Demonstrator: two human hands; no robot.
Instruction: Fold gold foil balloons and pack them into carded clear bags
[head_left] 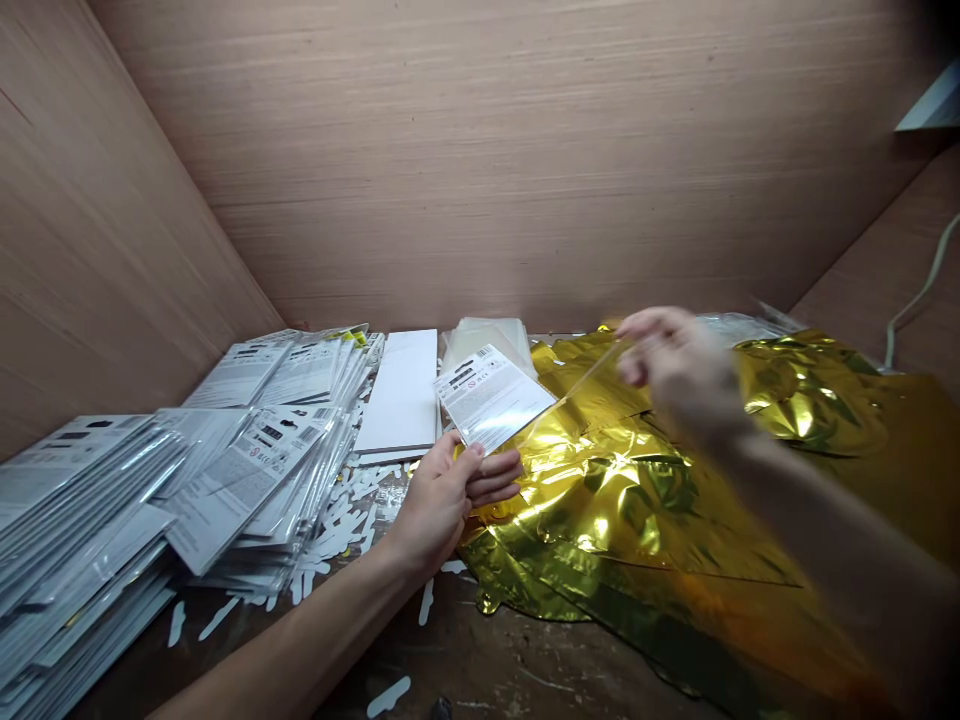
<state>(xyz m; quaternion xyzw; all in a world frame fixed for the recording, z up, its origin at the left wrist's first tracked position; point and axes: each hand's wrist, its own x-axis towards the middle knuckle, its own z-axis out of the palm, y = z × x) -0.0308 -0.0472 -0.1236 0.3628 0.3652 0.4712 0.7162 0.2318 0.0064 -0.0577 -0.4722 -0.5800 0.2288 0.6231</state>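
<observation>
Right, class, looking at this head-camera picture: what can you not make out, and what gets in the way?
1. The right hand: blurred by motion, so its grip on the clear flap is unclear.
2. The printed card held in the left hand: lettering too small to read.
3. The gold foil: partly covered by the right forearm, shape unclear.
4. The packet stacks: cut off by the left edge.

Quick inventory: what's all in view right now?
Clear bag with printed card: one, clear and white, between both hands.
Foil balloons: pile, gold, right.
Packed packets: many, white-grey, stacked left.
Blank cards: one stack, white, centre back.
Empty bags: stack, clear, right of blank cards.
Paper strips: many, white, scattered on table.
Cable: one, white, far right.
Left hand: grips bag's lower edge.
Right hand: blurred, pinches bag's flap.
</observation>
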